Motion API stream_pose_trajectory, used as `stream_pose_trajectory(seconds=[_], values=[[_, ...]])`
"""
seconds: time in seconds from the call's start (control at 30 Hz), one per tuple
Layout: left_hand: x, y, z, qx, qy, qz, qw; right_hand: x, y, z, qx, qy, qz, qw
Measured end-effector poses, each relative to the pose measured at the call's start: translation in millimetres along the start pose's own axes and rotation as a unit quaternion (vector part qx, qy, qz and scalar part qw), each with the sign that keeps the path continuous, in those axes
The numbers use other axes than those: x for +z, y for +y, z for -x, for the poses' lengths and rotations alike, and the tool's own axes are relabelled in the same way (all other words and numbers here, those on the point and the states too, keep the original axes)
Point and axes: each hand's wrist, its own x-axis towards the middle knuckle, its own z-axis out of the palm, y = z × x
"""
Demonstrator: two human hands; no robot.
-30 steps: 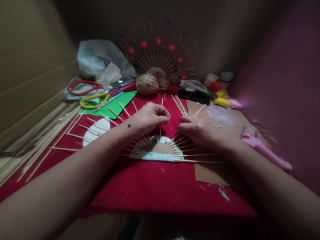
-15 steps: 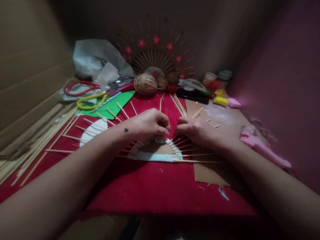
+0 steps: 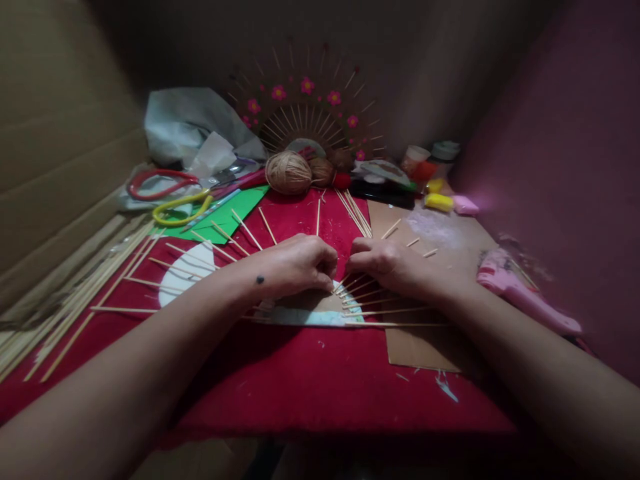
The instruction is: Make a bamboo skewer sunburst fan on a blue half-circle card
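A half-round cardboard piece with a pale rim [image 3: 310,317] lies on the red cloth [image 3: 300,380], thin wooden sticks fanning out from its curved edge. My left hand [image 3: 310,263] is closed above the upper edge of that piece; its fingertips point down and what they pinch is too small to make out. Close by on the right, my right hand [image 3: 377,260] has its fingers curled over the right-hand sticks [image 3: 400,312], and its fingertip contact is hidden. A white rounded piece [image 3: 185,270] lies beneath the left-hand sticks.
Scissors with red and yellow handles [image 3: 183,210] rest on green paper [image 3: 240,207]. Behind are a twine ball [image 3: 289,173] and a flowered fan [image 3: 307,100]. Long sticks [image 3: 85,293] lie left. At right are cardboard [image 3: 420,350] and a pink glue gun [image 3: 525,293].
My left hand has moved slightly down and toward me, now covering more of the half-round piece's upper edge. My right hand has barely moved. The view has shifted a little.
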Motion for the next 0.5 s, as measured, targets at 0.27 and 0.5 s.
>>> stream_pose_trajectory(seconds=[0.27,0.5], values=[[0.2,5.0,1.7,0.004,0.02,-0.016,1.0,1.3,0.8,-1.9,-0.011,-0.001,0.031,0.999],[4.5,4.4,-0.9,0.016,0.032,-0.049,0.998,3.8,5.6,-3.4,-0.017,-0.005,0.057,0.998]])
